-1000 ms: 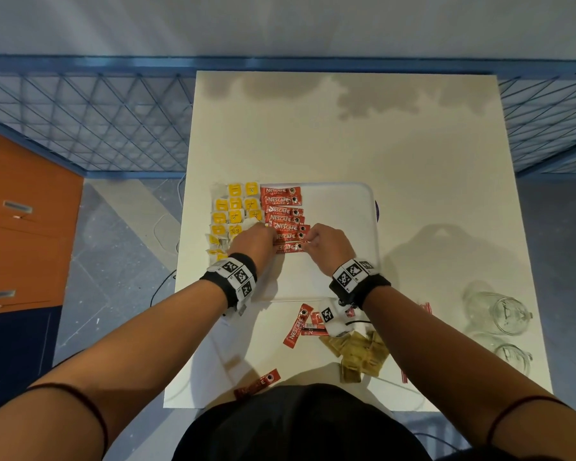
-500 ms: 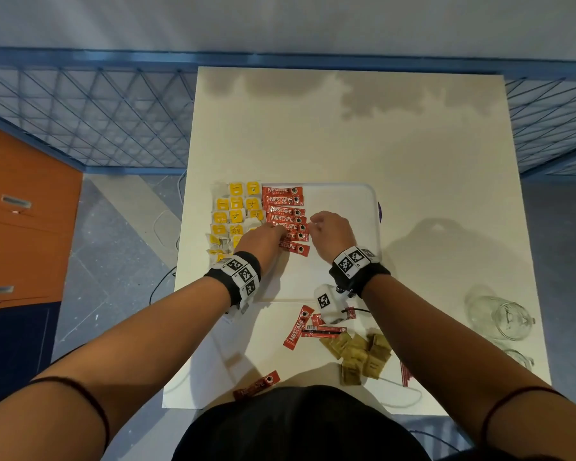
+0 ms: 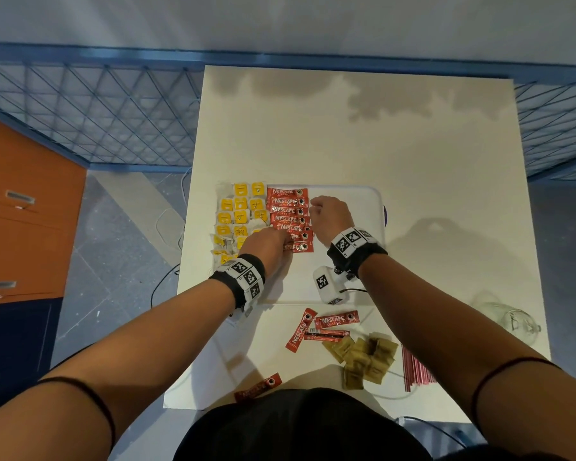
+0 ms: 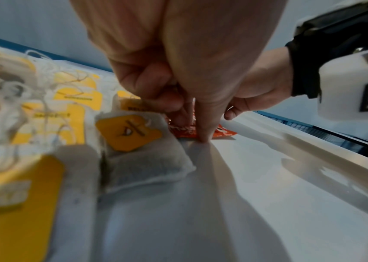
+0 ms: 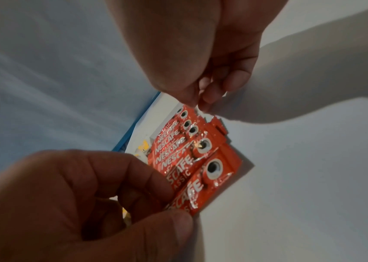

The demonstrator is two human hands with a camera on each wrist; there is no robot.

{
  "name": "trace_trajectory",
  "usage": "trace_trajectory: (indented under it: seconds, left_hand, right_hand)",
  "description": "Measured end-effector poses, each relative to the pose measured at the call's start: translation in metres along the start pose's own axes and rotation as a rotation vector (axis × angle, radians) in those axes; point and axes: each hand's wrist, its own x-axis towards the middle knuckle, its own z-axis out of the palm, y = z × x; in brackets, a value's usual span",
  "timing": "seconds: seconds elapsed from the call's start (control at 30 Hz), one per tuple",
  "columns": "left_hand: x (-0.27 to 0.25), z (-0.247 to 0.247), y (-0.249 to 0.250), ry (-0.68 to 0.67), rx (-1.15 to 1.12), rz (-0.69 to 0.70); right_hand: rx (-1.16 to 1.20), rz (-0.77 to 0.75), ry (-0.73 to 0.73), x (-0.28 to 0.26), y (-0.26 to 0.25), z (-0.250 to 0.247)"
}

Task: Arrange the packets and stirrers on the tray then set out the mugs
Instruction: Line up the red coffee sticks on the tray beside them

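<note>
A white tray (image 3: 353, 207) holds tea bags with yellow tags (image 3: 240, 214) on its left and a column of red coffee sachets (image 3: 288, 211) beside them. My left hand (image 3: 285, 239) pinches the left end of the lowest sachet (image 5: 203, 184), its fingertip pressed down on the tray (image 4: 202, 138). My right hand (image 3: 313, 207) is curled, and its thumb and fingertip meet on the right end of an upper sachet (image 5: 188, 113). Loose sachets (image 3: 335, 321), brown sugar packets (image 3: 366, 357), red stirrers (image 3: 414, 367) and glass mugs (image 3: 509, 322) lie on the table near me.
One more red sachet (image 3: 256, 387) sits at the table's near edge. An orange cabinet (image 3: 20, 211) stands to the left, and a blue mesh fence (image 3: 97, 111) runs behind the table. The tray's right half and the far tabletop (image 3: 363, 134) are bare.
My right hand has moved up the column, from the lowest sachet's right end to the upper sachets. The left hand has stayed at the lower sachets' left ends.
</note>
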Motion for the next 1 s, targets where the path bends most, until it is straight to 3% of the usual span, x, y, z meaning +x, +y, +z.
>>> trace_trajectory:
  seconds: [0.27, 0.43, 0.67, 0.87, 1.0]
  left_hand:
    - [-0.007, -0.005, -0.003, 0.007, 0.020, 0.033]
    - [-0.035, -0.006, 0.004, -0.043, -0.002, 0.067]
    - [-0.083, 0.019, 0.013, -0.290, 0.072, 0.080]
    - [-0.114, 0.039, 0.036, -0.319, 0.074, 0.045]
    - [-0.121, 0.047, 0.050, -0.285, 0.118, 0.017]
  right_hand:
    - [0.012, -0.024, -0.021, -0.009, 0.000, -0.007]
    - [0.040, -0.159, -0.061, -0.053, 0.015, -0.023]
    - [-0.237, -0.318, -0.256, -0.136, 0.048, -0.030]
    - [-0.557, -0.360, -0.387, -0.179, 0.080, 0.001]
    - [-0.538, -0.346, -0.358, -0.186, 0.094, 0.012]
